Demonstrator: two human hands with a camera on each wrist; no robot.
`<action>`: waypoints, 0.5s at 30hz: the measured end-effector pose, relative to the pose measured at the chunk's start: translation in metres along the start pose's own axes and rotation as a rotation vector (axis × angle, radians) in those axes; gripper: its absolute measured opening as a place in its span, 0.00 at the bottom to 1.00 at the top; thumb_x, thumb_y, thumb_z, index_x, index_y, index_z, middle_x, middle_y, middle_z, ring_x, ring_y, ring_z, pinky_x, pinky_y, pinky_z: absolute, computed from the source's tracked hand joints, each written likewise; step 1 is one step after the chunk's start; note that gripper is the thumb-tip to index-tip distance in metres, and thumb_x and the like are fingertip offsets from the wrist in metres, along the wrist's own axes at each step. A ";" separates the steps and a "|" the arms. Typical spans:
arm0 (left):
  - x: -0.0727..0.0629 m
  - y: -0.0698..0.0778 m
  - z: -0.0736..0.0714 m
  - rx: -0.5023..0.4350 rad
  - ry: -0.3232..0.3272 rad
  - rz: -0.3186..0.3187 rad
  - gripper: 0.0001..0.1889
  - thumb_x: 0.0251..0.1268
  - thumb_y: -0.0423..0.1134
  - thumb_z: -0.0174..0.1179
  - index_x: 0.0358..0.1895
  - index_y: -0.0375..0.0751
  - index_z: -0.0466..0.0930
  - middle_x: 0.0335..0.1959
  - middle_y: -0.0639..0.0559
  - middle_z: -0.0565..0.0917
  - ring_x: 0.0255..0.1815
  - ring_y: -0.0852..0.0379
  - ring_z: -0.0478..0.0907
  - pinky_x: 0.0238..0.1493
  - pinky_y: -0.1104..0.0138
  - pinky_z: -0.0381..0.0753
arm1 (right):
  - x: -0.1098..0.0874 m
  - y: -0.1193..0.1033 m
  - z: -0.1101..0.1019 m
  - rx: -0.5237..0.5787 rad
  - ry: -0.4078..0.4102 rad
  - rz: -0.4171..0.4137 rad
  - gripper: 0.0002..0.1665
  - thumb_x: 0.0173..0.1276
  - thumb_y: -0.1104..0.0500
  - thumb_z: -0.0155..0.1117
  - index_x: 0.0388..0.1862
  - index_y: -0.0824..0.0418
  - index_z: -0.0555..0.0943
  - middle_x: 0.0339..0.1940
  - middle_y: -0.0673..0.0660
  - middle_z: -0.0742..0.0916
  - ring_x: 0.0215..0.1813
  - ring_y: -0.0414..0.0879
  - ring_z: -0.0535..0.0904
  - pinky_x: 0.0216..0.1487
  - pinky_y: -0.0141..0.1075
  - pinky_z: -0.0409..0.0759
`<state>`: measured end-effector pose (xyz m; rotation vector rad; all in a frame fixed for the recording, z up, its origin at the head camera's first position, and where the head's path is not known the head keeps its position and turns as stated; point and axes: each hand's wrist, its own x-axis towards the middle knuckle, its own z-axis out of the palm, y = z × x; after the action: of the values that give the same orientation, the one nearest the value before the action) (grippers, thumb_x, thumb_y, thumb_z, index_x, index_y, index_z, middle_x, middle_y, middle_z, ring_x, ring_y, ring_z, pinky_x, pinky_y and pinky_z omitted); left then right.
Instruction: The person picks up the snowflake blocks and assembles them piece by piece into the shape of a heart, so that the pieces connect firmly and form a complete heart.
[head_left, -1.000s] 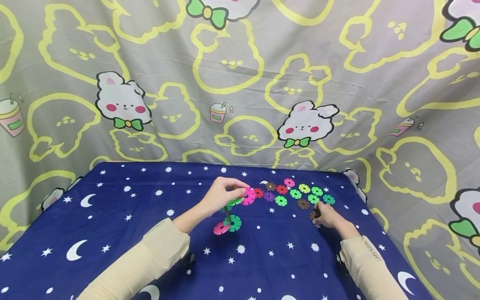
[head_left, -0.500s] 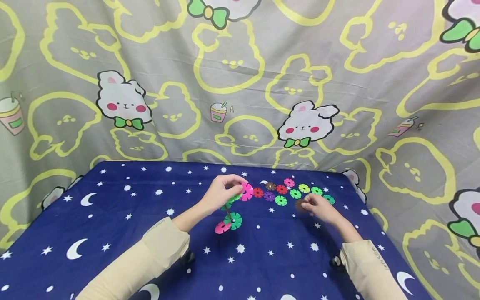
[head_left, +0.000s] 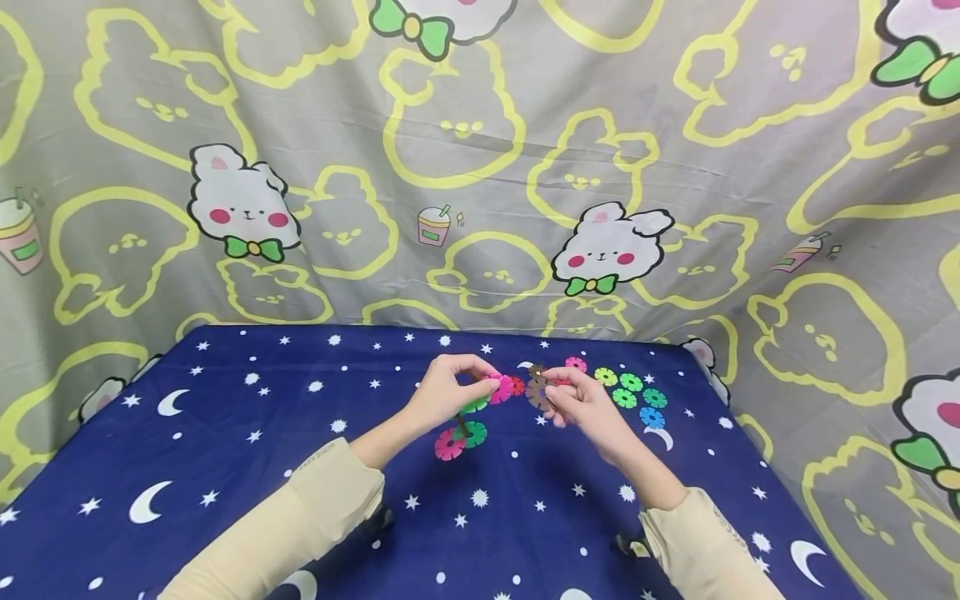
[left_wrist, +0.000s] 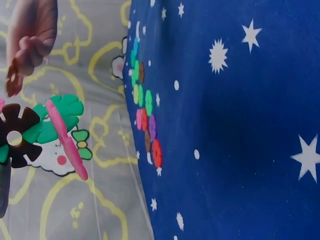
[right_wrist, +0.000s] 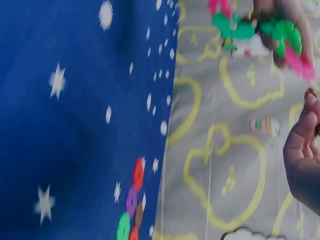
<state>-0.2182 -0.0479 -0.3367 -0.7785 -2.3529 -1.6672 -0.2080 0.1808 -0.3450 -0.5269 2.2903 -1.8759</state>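
In the head view my left hand (head_left: 442,396) pinches a pink notched plastic disc (head_left: 499,387) between thumb and fingers. That disc belongs to a joined chain hanging below the hand, with green discs (head_left: 474,433), another pink disc (head_left: 450,444) and a brown disc (left_wrist: 17,136). To the right, my right hand (head_left: 588,408) pinches a separate brown disc (head_left: 536,393) by its edge. A small gap parts this disc from the pink one. Both hands are raised above the table in the wrist views.
Loose notched discs lie on the dark blue star-patterned cloth (head_left: 262,500) toward the far right, among them a blue disc (head_left: 652,417), a yellow-green disc (head_left: 606,377) and a red disc (left_wrist: 157,153). My right hand covers part of them in the head view. A patterned curtain (head_left: 480,167) hangs behind.
My right hand has carried the brown disc leftward from the loose discs to near the chain, uncovering a blue disc. My left hand stays nearly in place with the chain.
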 end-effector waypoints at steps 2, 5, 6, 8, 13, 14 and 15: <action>-0.001 0.006 0.000 -0.020 0.004 0.020 0.05 0.54 0.30 0.63 0.33 0.32 0.83 0.25 0.45 0.83 0.28 0.61 0.76 0.32 0.71 0.75 | -0.001 -0.004 0.008 0.050 0.019 0.005 0.21 0.69 0.65 0.49 0.56 0.78 0.63 0.22 0.49 0.79 0.23 0.37 0.75 0.28 0.26 0.75; -0.005 0.021 0.000 -0.053 0.000 0.039 0.05 0.54 0.28 0.62 0.33 0.29 0.82 0.25 0.41 0.82 0.26 0.63 0.74 0.28 0.72 0.75 | -0.002 -0.008 0.019 0.109 0.055 0.024 0.21 0.69 0.65 0.49 0.56 0.78 0.62 0.22 0.48 0.80 0.23 0.35 0.75 0.28 0.26 0.74; -0.007 0.026 -0.001 -0.065 -0.001 0.041 0.05 0.54 0.27 0.62 0.33 0.27 0.82 0.25 0.40 0.82 0.25 0.63 0.74 0.27 0.73 0.74 | -0.002 -0.009 0.021 0.131 0.069 0.031 0.21 0.69 0.65 0.49 0.56 0.77 0.62 0.21 0.47 0.80 0.22 0.35 0.75 0.28 0.25 0.73; -0.009 0.034 -0.003 -0.083 -0.003 0.044 0.05 0.54 0.26 0.61 0.33 0.26 0.81 0.25 0.39 0.81 0.23 0.63 0.73 0.25 0.74 0.74 | -0.002 -0.010 0.026 0.168 0.103 0.042 0.21 0.69 0.66 0.49 0.56 0.77 0.62 0.21 0.46 0.80 0.22 0.35 0.75 0.28 0.25 0.73; -0.009 0.031 0.000 -0.119 0.007 0.047 0.04 0.55 0.26 0.61 0.32 0.26 0.81 0.28 0.38 0.81 0.25 0.50 0.77 0.27 0.72 0.78 | -0.002 -0.011 0.035 0.248 0.171 0.054 0.19 0.69 0.67 0.48 0.56 0.76 0.63 0.21 0.45 0.82 0.21 0.35 0.75 0.28 0.25 0.74; -0.009 0.031 0.000 -0.119 0.013 0.050 0.04 0.55 0.26 0.61 0.32 0.26 0.81 0.29 0.38 0.82 0.25 0.47 0.78 0.27 0.71 0.78 | -0.002 -0.011 0.037 0.266 0.178 0.054 0.20 0.69 0.67 0.48 0.57 0.76 0.63 0.21 0.45 0.82 0.21 0.34 0.75 0.28 0.24 0.74; -0.010 0.031 0.001 -0.117 0.023 0.050 0.04 0.55 0.26 0.61 0.32 0.26 0.81 0.30 0.37 0.82 0.26 0.46 0.78 0.28 0.71 0.78 | -0.003 -0.012 0.038 0.281 0.178 0.050 0.20 0.69 0.67 0.48 0.57 0.77 0.63 0.21 0.45 0.83 0.21 0.34 0.75 0.28 0.24 0.74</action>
<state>-0.1942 -0.0429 -0.3147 -0.8263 -2.2187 -1.7959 -0.1914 0.1449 -0.3420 -0.2723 2.0614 -2.2501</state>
